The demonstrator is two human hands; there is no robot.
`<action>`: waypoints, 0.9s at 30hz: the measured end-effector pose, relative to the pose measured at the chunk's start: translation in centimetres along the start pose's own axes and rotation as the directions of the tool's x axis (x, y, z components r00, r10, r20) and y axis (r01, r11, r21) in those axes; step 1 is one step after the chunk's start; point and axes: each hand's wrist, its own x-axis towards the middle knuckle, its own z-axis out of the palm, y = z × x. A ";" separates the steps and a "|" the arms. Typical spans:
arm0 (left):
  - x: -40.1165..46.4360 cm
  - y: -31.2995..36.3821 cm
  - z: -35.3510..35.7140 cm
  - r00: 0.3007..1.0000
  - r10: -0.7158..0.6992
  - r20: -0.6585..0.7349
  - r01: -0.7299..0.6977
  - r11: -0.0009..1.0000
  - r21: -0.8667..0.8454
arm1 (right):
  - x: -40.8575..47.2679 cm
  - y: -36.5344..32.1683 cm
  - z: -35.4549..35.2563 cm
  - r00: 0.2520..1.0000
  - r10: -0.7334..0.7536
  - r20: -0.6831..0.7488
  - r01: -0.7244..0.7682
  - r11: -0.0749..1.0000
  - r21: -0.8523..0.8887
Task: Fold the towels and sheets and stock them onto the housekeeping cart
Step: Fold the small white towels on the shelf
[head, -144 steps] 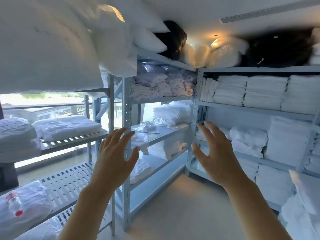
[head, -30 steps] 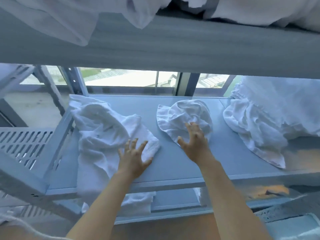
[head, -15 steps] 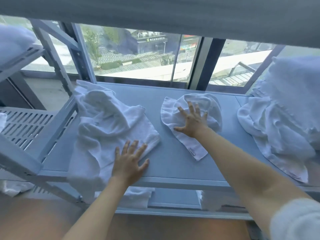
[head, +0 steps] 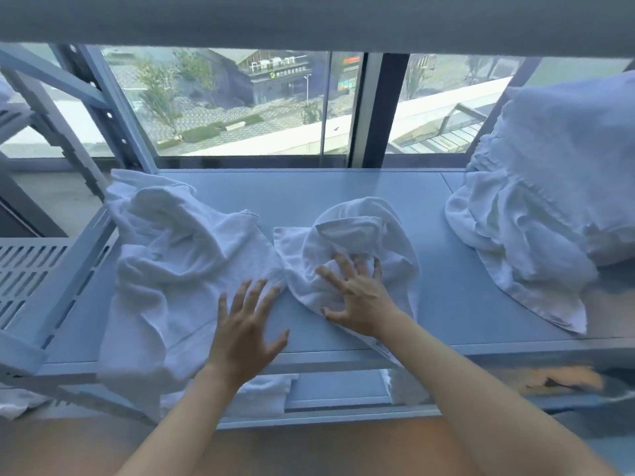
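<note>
Since half a second ago, the small towel (head: 347,249) has bunched toward the near edge and slid left until it touches the large towel (head: 178,266), and the right hand (head: 357,297) has drawn back with it, fingers now bent where they lay flat before. Those fingers (head: 343,269) are spread and curled, digging into the crumpled cloth, while the thumb presses the towel's near hem against the shelf (head: 457,297). The left hand (head: 245,329) has moved a little right; its fingers are straight and apart, the tips lying on the near right corner of the large towel and the palm over bare shelf.

Both forearms reach in from below. The small towel lies rumpled at the middle of the shelf, one corner with a label hanging over the front lip. The large towel sprawls unfolded over the left end, its near part draped over the front edge. At the right end a heap of white linen (head: 543,221) stands well apart from both hands. Behind the shelf runs a window (head: 240,104) showing buildings and trees, and a slotted rack (head: 24,269) sits to the left.
</note>
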 end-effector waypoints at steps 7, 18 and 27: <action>4.9 8.6 -2.4 0.948 0.313 0.050 -0.307 0.946 -0.100 | -7.8 1.7 -3.5 0.973 -0.096 -0.212 0.127 0.982 0.140; 11.0 11.9 2.0 0.852 0.167 0.495 -0.121 0.985 -0.125 | -6.2 8.7 -4.6 0.960 0.219 0.176 -0.277 0.846 0.456; 9.7 10.5 1.8 0.899 0.280 0.335 -0.236 0.957 -0.167 | -7.0 6.5 -0.6 0.962 0.264 -0.065 -0.226 0.908 0.354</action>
